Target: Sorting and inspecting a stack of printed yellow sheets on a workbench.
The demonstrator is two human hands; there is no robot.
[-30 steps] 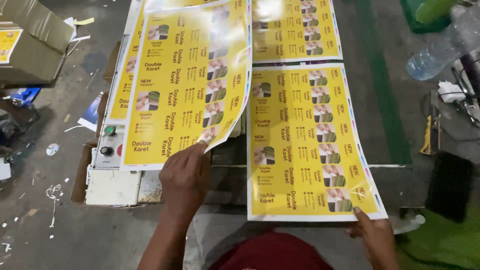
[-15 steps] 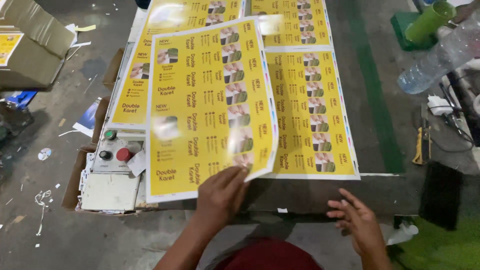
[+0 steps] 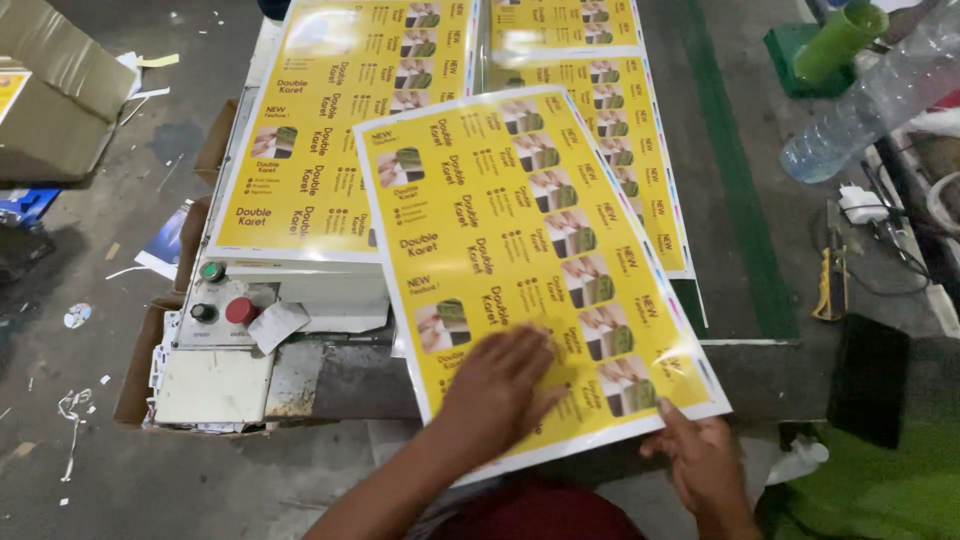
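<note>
A glossy yellow printed sheet with rows of small product pictures lies tilted over the machine's front edge. My left hand rests flat on its lower middle, fingers spread. My right hand pinches the sheet's lower right corner from below. Under it, more yellow printed sheets lie flat: one at the left and one at the right.
A grey control panel with a green knob, a black knob and a red button sits at the machine's left front. A clear plastic bottle and green tube stand at right. A cardboard box and paper scraps lie on the floor left.
The top sheet has swung from the left side toward the right and lower, now tilted over the front edge. My left hand moved onto its face; my right hand took its corner.
</note>
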